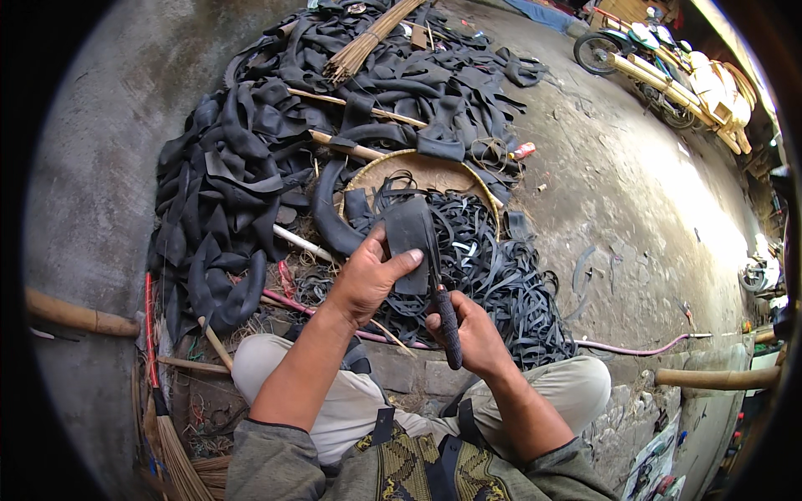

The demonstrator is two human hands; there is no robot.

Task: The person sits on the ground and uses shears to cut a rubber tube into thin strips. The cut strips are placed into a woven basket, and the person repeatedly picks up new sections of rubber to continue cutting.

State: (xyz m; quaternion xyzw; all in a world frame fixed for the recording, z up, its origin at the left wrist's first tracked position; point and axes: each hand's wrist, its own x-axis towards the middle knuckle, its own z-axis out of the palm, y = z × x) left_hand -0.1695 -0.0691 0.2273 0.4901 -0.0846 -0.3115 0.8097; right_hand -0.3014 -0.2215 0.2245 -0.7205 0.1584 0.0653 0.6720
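Note:
My left hand [368, 280] grips a flat piece of black rubber sheet [404, 234], the thumb lying across its face. In my right hand [478, 336] is a pair of scissors with dark wrapped handles [449, 327]. The blades point away from me and lie along the right edge of the rubber sheet; whether they are parted cannot be made out. Under and beyond my hands, a heap of thin black rubber strips [514, 292] spills from a round woven tray [428, 171] onto the floor.
A large pile of black rubber pieces [242, 179] fills the far left, with a bundle of thin sticks [368, 42] on top. A pink hose [635, 349] crosses the floor. Brooms [177, 455] lie at lower left. A motorbike [660, 71] stands far right.

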